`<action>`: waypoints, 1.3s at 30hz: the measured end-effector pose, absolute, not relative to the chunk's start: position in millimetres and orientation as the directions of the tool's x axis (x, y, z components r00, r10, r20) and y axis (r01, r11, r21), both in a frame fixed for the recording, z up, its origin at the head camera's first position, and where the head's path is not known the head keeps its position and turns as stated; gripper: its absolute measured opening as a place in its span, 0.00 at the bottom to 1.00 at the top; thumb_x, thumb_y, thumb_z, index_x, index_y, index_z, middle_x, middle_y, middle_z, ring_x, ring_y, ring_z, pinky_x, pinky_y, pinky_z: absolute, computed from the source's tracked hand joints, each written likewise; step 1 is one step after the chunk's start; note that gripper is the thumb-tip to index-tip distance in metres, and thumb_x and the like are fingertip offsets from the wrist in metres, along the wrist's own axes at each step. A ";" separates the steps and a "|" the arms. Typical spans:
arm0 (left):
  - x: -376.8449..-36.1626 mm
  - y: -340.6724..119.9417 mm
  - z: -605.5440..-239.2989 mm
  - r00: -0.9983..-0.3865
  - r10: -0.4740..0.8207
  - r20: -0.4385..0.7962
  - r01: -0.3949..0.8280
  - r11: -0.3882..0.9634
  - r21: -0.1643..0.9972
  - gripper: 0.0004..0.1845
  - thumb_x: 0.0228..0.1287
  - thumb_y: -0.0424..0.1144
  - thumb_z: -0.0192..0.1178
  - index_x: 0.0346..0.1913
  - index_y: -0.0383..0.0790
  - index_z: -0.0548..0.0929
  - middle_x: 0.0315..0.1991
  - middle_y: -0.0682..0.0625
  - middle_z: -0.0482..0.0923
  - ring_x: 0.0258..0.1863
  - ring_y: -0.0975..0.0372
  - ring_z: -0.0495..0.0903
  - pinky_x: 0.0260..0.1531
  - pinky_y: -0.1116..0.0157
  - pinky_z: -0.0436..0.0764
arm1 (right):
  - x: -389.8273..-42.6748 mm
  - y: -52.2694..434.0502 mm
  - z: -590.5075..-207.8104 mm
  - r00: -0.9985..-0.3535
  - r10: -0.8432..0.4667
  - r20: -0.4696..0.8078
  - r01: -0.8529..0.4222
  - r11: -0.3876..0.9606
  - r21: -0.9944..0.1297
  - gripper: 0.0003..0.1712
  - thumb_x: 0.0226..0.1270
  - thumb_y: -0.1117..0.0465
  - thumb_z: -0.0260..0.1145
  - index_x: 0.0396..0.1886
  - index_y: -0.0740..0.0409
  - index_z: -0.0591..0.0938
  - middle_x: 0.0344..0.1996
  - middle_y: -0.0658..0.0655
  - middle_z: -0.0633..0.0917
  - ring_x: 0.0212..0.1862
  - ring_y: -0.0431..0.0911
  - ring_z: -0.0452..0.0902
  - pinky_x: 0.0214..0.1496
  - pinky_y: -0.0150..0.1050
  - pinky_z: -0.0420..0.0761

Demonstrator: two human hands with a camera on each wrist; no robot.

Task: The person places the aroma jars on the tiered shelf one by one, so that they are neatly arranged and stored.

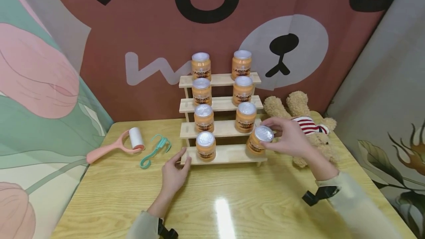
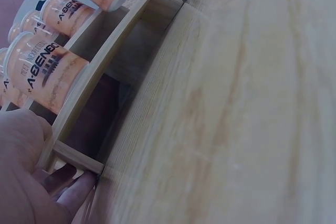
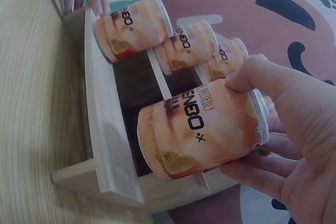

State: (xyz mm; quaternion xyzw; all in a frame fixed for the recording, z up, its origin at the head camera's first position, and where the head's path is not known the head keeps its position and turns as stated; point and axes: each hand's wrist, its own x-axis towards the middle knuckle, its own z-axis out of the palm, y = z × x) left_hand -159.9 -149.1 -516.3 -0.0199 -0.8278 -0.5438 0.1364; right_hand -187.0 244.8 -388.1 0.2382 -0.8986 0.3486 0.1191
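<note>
A stepped wooden display rack (image 1: 229, 154) bears orange jars with silvery lids and dark lettering, two to a step on the upper three steps. On the lowest step, one jar (image 1: 206, 146) stands near the left end. My right hand (image 1: 289, 137) pinches another jar (image 3: 194, 129) near its lid between thumb and fingers, at the right end of that step. This jar leans slightly; whether its base touches the wood I cannot tell. My left hand (image 1: 174, 172) grips the lowest step's left end, fingers (image 2: 79, 192) by the short leg.
A teddy bear (image 1: 312, 128) in a striped top lies right of the rack, close to my right forearm. Left of the rack lie a pink-handled lint roller (image 1: 113, 145) and a teal hooked, clawed item (image 1: 156, 152). A printed cloth (image 1: 149, 28) hangs behind the table.
</note>
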 end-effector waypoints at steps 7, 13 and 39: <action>-160.7 -148.4 -516.7 -0.964 -0.132 0.231 0.155 0.425 0.892 0.23 0.71 0.35 0.70 0.66 0.36 0.84 0.65 0.38 0.84 0.56 0.43 0.89 0.49 0.60 0.93 | -189.0 233.5 -391.6 -0.868 -0.356 0.346 -0.497 0.627 -0.600 0.29 0.50 0.60 0.88 0.54 0.55 0.88 0.44 0.52 0.92 0.47 0.47 0.90 0.48 0.40 0.93; -161.8 -148.2 -516.2 -0.966 -0.131 0.224 0.148 0.429 0.891 0.23 0.71 0.35 0.70 0.67 0.36 0.84 0.66 0.39 0.83 0.58 0.44 0.88 0.52 0.57 0.92 | -190.9 227.2 -395.9 -0.873 -0.357 0.332 -0.488 0.626 -0.608 0.29 0.51 0.58 0.89 0.54 0.52 0.88 0.45 0.50 0.92 0.49 0.48 0.91 0.50 0.40 0.93; -161.1 -147.5 -516.1 -0.967 -0.138 0.214 0.140 0.413 0.900 0.23 0.71 0.35 0.70 0.66 0.36 0.84 0.65 0.38 0.84 0.57 0.44 0.88 0.51 0.58 0.92 | -192.3 214.4 -402.3 -0.879 -0.358 0.314 -0.474 0.601 -0.643 0.27 0.49 0.60 0.89 0.50 0.55 0.89 0.46 0.54 0.91 0.50 0.53 0.91 0.50 0.42 0.94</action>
